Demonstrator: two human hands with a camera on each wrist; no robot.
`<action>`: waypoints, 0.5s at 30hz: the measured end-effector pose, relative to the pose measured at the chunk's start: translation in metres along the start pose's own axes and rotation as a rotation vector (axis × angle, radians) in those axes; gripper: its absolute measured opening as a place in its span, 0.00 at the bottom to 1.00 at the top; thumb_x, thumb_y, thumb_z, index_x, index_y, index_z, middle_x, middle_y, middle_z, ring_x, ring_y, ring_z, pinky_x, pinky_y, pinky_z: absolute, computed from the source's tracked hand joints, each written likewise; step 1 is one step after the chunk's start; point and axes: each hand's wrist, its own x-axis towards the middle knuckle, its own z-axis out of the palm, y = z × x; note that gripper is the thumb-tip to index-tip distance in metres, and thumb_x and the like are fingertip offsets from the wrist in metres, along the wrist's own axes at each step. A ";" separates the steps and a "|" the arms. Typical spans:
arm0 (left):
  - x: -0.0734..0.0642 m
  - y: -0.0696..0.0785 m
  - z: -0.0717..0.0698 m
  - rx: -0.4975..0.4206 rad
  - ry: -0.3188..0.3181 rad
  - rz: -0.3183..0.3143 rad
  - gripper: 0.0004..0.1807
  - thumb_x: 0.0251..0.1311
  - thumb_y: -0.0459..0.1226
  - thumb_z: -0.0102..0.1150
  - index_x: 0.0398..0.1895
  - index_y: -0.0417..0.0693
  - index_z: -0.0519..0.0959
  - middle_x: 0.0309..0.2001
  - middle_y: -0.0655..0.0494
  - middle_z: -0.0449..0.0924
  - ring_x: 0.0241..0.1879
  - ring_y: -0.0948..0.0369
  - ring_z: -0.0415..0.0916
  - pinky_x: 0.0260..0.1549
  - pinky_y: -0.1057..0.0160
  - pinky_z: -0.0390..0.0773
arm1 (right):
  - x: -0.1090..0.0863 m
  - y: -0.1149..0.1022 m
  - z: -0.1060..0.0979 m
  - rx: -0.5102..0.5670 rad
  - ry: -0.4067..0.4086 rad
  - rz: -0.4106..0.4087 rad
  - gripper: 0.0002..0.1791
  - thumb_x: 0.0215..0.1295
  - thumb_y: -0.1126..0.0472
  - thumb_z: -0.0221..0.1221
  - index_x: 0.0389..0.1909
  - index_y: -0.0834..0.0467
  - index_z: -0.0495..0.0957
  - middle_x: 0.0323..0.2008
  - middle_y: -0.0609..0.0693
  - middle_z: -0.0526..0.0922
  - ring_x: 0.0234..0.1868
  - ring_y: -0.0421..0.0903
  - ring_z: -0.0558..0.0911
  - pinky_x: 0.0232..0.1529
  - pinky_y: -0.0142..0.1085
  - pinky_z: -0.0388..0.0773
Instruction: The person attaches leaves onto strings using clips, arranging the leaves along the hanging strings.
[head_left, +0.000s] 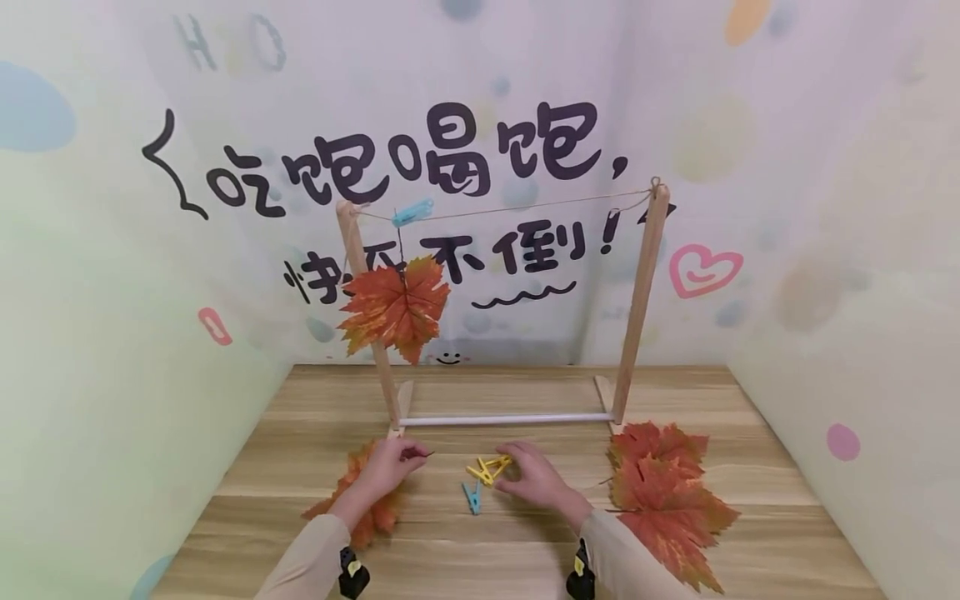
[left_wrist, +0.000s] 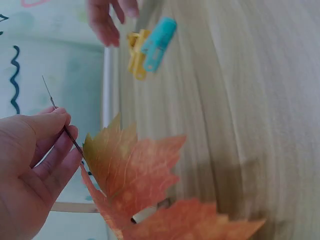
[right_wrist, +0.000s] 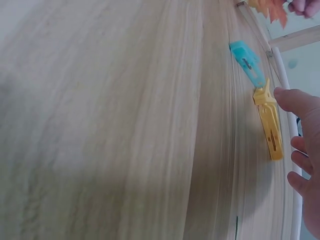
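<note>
My left hand (head_left: 392,467) pinches the thin dark stem of an orange-red artificial maple leaf (left_wrist: 130,170) between thumb and fingertips. The leaf hangs below that hand, and in the head view the hand partly covers it. My right hand (head_left: 536,477) is spread beside the yellow clothespins (head_left: 483,473) on the table. Its thumb (right_wrist: 295,100) comes right up to the near end of a yellow clothespin (right_wrist: 270,125). A blue clothespin (head_left: 472,497) lies just in front of the yellow ones.
Behind the hands stands a wooden frame (head_left: 641,308) with a white bottom rod (head_left: 510,419) and a string (head_left: 525,207) across its top. A blue clothespin (head_left: 412,213) on the string holds a maple leaf (head_left: 397,308). More maple leaves (head_left: 671,500) lie at right.
</note>
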 end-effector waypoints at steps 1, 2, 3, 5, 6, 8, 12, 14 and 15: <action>0.000 0.003 -0.001 -0.013 0.001 -0.008 0.03 0.51 0.26 0.61 0.29 0.38 0.82 0.28 0.51 0.82 0.28 0.61 0.77 0.25 0.70 0.75 | 0.001 0.000 0.001 -0.009 -0.006 0.003 0.31 0.47 0.56 0.67 0.53 0.64 0.71 0.52 0.59 0.74 0.55 0.57 0.70 0.56 0.50 0.65; -0.001 0.005 -0.002 -0.024 0.001 -0.015 0.04 0.51 0.26 0.60 0.29 0.39 0.82 0.28 0.51 0.82 0.28 0.61 0.77 0.25 0.71 0.75 | 0.002 0.001 0.001 -0.017 -0.011 0.003 0.31 0.47 0.56 0.67 0.53 0.64 0.71 0.52 0.59 0.74 0.55 0.56 0.71 0.56 0.50 0.65; -0.001 0.006 -0.003 -0.032 0.000 -0.020 0.04 0.51 0.26 0.60 0.29 0.39 0.82 0.28 0.51 0.82 0.28 0.62 0.77 0.25 0.71 0.75 | 0.003 0.001 0.002 -0.020 -0.016 0.004 0.31 0.47 0.57 0.67 0.53 0.64 0.72 0.51 0.59 0.74 0.54 0.56 0.71 0.56 0.49 0.66; -0.001 0.009 -0.003 -0.041 -0.002 -0.026 0.03 0.51 0.27 0.61 0.29 0.40 0.82 0.28 0.52 0.82 0.27 0.63 0.76 0.24 0.71 0.75 | 0.006 0.001 0.003 -0.034 -0.023 -0.003 0.31 0.46 0.57 0.67 0.52 0.64 0.72 0.51 0.58 0.75 0.53 0.55 0.72 0.56 0.48 0.66; -0.002 0.009 -0.002 -0.041 -0.005 -0.027 0.03 0.51 0.27 0.61 0.29 0.40 0.82 0.28 0.53 0.82 0.27 0.64 0.76 0.24 0.71 0.75 | 0.007 0.002 0.004 -0.040 -0.024 -0.012 0.30 0.46 0.58 0.67 0.52 0.64 0.72 0.50 0.58 0.75 0.53 0.55 0.72 0.55 0.48 0.67; -0.003 0.008 -0.001 -0.040 -0.004 -0.027 0.03 0.51 0.28 0.61 0.29 0.40 0.81 0.27 0.53 0.81 0.27 0.64 0.76 0.25 0.71 0.75 | 0.009 0.002 0.006 -0.053 -0.023 -0.031 0.29 0.46 0.59 0.67 0.51 0.64 0.73 0.49 0.58 0.76 0.52 0.55 0.73 0.54 0.48 0.67; -0.006 0.006 -0.001 -0.045 0.008 -0.034 0.03 0.50 0.27 0.61 0.29 0.38 0.81 0.27 0.53 0.81 0.27 0.63 0.76 0.25 0.70 0.75 | 0.011 0.002 0.012 -0.071 -0.029 -0.058 0.26 0.49 0.61 0.64 0.50 0.65 0.73 0.48 0.59 0.76 0.51 0.56 0.73 0.53 0.49 0.69; -0.008 0.006 -0.002 -0.050 0.009 -0.046 0.03 0.50 0.26 0.61 0.29 0.38 0.81 0.27 0.52 0.81 0.28 0.63 0.76 0.26 0.70 0.75 | 0.011 0.002 0.014 -0.081 -0.037 -0.061 0.23 0.50 0.61 0.63 0.48 0.64 0.75 0.48 0.58 0.77 0.50 0.55 0.74 0.52 0.48 0.70; -0.009 0.006 -0.002 -0.052 0.009 -0.052 0.03 0.50 0.26 0.60 0.30 0.37 0.81 0.27 0.52 0.81 0.28 0.63 0.76 0.26 0.70 0.75 | 0.011 0.002 0.016 -0.085 -0.039 -0.064 0.21 0.52 0.61 0.62 0.47 0.64 0.75 0.47 0.58 0.77 0.49 0.55 0.74 0.51 0.48 0.70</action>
